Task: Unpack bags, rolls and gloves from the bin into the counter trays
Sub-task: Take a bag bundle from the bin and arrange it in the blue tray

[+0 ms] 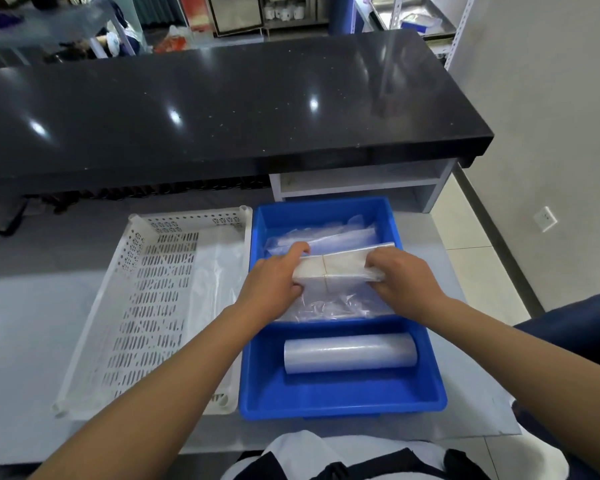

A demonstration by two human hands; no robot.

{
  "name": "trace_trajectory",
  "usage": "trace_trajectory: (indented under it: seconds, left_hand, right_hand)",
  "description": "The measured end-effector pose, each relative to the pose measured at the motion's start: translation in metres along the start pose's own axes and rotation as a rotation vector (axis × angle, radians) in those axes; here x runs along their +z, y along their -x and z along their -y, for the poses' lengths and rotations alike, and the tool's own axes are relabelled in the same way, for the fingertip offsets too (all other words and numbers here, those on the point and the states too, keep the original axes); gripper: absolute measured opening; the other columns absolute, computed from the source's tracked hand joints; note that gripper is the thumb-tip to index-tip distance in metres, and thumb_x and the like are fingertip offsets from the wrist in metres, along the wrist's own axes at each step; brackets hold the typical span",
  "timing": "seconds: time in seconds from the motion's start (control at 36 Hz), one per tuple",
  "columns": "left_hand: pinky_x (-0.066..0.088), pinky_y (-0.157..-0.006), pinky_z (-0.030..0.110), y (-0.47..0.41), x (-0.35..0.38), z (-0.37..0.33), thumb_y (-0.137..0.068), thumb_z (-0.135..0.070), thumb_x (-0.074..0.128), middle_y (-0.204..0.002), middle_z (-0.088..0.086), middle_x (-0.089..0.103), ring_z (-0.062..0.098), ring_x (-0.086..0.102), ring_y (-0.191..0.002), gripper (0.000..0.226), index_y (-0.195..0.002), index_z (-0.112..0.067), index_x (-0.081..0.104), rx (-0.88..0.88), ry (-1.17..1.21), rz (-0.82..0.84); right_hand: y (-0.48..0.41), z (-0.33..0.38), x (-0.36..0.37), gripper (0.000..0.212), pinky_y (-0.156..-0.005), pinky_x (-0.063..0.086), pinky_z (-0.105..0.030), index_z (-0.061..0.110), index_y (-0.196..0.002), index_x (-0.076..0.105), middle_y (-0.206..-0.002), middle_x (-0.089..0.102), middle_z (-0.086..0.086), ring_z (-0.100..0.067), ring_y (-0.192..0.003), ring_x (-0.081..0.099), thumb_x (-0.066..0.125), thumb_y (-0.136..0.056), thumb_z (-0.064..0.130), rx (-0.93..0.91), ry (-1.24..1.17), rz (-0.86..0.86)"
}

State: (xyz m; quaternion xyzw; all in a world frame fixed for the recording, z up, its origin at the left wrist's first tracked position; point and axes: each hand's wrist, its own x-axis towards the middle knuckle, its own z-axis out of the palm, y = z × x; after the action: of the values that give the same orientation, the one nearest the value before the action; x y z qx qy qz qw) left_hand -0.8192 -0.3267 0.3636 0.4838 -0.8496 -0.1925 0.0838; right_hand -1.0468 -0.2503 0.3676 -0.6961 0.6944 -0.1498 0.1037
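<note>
I hold a flat white bundle [336, 268] of folded plastic bags, tied round its middle with a thin band, over the far half of a blue bin [326, 401]. My left hand [274, 282] grips the bundle's left end, fingers curled over the top and thumb beneath. My right hand [402, 275] grips the right end the same way, so the two hands are apart with the bundle stretched between them. Under the bundle, loose bags [326, 306] of clear crinkled plastic lie heaped in that far half of the bin. A blue ridge crosses the bin just nearer to me; I cannot tell whether it is a divider or the rim of a second bin set inside. In the near half a clear plastic roll [349, 355] lies on its side, crosswise, on the bin's floor. Touching the bin's left wall is a white perforated tray [153, 306], and a thin clear sheet [219, 271] lies along its right side. Bin and tray both rest on a pale grey counter [32, 323]. Beyond them a raised, glossy black top [222, 98] runs across the view, with a white open shelf [361, 181] under its right end, just behind the bin. To the far right, a white socket [544, 219] is set low on the wall.
</note>
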Motion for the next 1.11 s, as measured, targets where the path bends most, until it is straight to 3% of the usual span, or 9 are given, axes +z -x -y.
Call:
trace_trajectory:
  seconds: [0.08, 0.19, 0.33, 0.47, 0.64, 0.81, 0.92, 1.11]
  left_hand:
    - [0.045, -0.085, 0.036, -0.004, 0.0, 0.002, -0.091, -0.019, 0.06, -0.115, 0.004, 0.068, 0.029, 0.059, -0.1, 0.044, -0.131, -0.033, 0.049, 0.052, -0.086, -0.118]
    - [0.04, -0.089, 0.032, -0.011, 0.006, 0.005, -0.093, -0.014, 0.056, -0.112, 0.001, 0.069, 0.024, 0.055, -0.105, 0.035, -0.125, -0.028, 0.059, 0.092, -0.167, -0.166]
    - [0.043, -0.092, 0.028, -0.014, 0.011, 0.01, -0.092, -0.019, 0.063, -0.119, 0.002, 0.056, 0.022, 0.049, -0.11, 0.032, -0.123, -0.027, 0.065, 0.071, -0.183, -0.211]
    - [0.048, -0.093, 0.033, -0.018, 0.0, 0.016, -0.096, -0.024, 0.057, -0.125, -0.004, 0.06, 0.021, 0.057, -0.11, 0.032, -0.127, -0.029, 0.062, 0.002, -0.037, 0.004]
    - [0.053, -0.089, 0.035, -0.031, -0.012, 0.018, -0.089, -0.022, 0.064, -0.111, -0.006, 0.067, 0.017, 0.062, -0.1, 0.024, -0.112, -0.029, 0.068, -0.074, 0.097, 0.102]
    - [0.05, -0.093, 0.038, -0.038, -0.008, 0.013, -0.091, -0.021, 0.062, -0.112, -0.003, 0.066, 0.019, 0.059, -0.104, 0.024, -0.114, -0.027, 0.067, -0.077, 0.069, 0.075]
    - [0.043, -0.093, 0.034, -0.035, 0.001, 0.007, -0.093, -0.021, 0.06, -0.114, -0.003, 0.064, 0.02, 0.053, -0.109, 0.026, -0.118, -0.026, 0.067, -0.055, -0.006, -0.024]
    - [0.05, -0.088, 0.029, -0.031, -0.008, 0.007, -0.091, -0.018, 0.065, -0.106, -0.005, 0.068, 0.016, 0.063, -0.097, 0.019, -0.108, -0.022, 0.071, -0.195, 0.263, 0.107]
  right_hand:
    - [-0.006, -0.001, 0.003, 0.018, -0.074, 0.051, -0.033, 0.016, -0.105, 0.067, -0.103, 0.068, -0.004, -0.026, -0.087, 0.062, 0.066, -0.089, 0.026, 0.059, 0.001, 0.019]
    - [-0.011, -0.002, 0.015, 0.028, -0.082, 0.049, -0.034, 0.015, -0.116, 0.064, -0.111, 0.063, -0.005, -0.026, -0.097, 0.059, 0.066, -0.089, 0.024, 0.073, 0.055, -0.026]
    - [-0.017, -0.002, 0.018, 0.048, -0.105, 0.037, -0.041, 0.021, -0.133, 0.055, -0.132, 0.055, -0.009, -0.031, -0.121, 0.048, 0.069, -0.088, 0.022, 0.047, 0.135, -0.093]
    - [-0.024, -0.008, 0.01, 0.026, -0.094, 0.043, -0.032, 0.022, -0.118, 0.067, -0.115, 0.068, -0.001, -0.022, -0.101, 0.06, 0.058, -0.095, 0.028, 0.039, 0.151, 0.022]
    - [-0.039, -0.01, 0.001, 0.026, -0.087, 0.052, -0.036, 0.022, -0.116, 0.068, -0.108, 0.071, -0.005, -0.025, -0.092, 0.063, 0.056, -0.095, 0.029, 0.097, 0.103, 0.134]
    - [-0.04, -0.018, 0.002, 0.019, -0.095, 0.028, -0.038, 0.025, -0.105, 0.066, -0.098, 0.066, -0.001, -0.022, -0.098, 0.053, 0.05, -0.097, 0.03, 0.112, 0.204, 0.113]
    - [-0.037, -0.02, 0.002, 0.015, -0.095, 0.026, -0.04, 0.025, -0.102, 0.064, -0.092, 0.054, 0.001, -0.022, -0.103, 0.049, 0.051, -0.097, 0.031, 0.134, 0.223, 0.106]
    - [-0.049, -0.025, -0.006, 0.02, -0.097, 0.026, -0.042, 0.024, -0.103, 0.066, -0.097, 0.059, 0.0, -0.018, -0.095, 0.041, 0.051, -0.097, 0.036, 0.145, 0.132, 0.227]
